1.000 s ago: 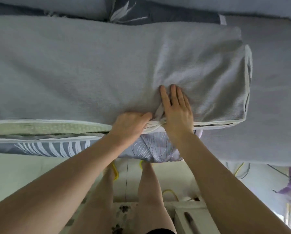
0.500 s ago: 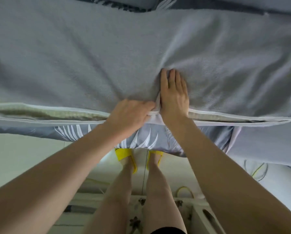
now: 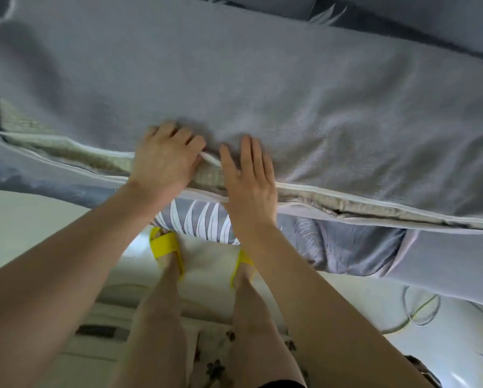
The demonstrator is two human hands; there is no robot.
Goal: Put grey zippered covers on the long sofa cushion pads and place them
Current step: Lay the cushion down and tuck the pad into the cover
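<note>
Gripping grey cover (image 3: 262, 79) at zipper edge (image 3: 210, 158), our left hand (image 3: 164, 159) curls; right hand (image 3: 248, 177) flat, fingers together; cushion pad (image 3: 75, 156) exposed, leaf-print sheet (image 3: 201, 219) beneath.

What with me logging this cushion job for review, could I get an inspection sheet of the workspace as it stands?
Surface: leaf-print fabric lies under the cushion and hangs over the near edge.
Job's things: grey cover is over the pad, its zip open along the near side; cushion pad shows in the gap.
Clutter: nothing seen.
Hands: left hand grips the cover's zip edge with curled fingers; right hand lies flat on the cover beside the opening, fingers straight.
Cables: a thin cable is looped on the floor at right.
Surroundings: pale floor; yellow slippers on the person's feet.
</note>
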